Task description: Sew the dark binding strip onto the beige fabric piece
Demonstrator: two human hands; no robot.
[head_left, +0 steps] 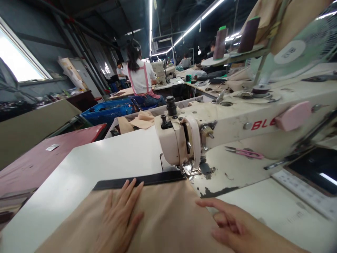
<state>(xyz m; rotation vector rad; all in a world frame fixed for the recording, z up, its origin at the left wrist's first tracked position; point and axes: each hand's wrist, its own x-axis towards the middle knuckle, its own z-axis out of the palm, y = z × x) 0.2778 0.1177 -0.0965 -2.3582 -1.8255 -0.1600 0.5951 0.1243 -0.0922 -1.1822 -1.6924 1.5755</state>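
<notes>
Presently the left hand lies flat on the tan fabric, fingers spread and extended, clamped on nothing; its fingertips reach the black strip that runs along the fabric's far edge; the right hand rests at the fabric's right edge, index finger pointing left across the cloth, other fingers loosely curled, nothing pinched in its grip.

Key relation: the strip lies just ahead of the left hand, its long axis running left to right, and its right end sits under the presser foot of the sewing machine; the left hand is the nearer to the strip, touching it; the right hand is the nearer to the presser foot but stands apart from it, below and to its right.

Surface: a white counter carries fabric and machine; the machine bed shows chipped paint near the fabric; pink snips lie on the bed, well apart from both hands.

Room: a workshop under long ceiling lights; another person in a pink-strapped apron sits at a further machine, back turned; a blue crate stands between; a fan at upper right.
</notes>
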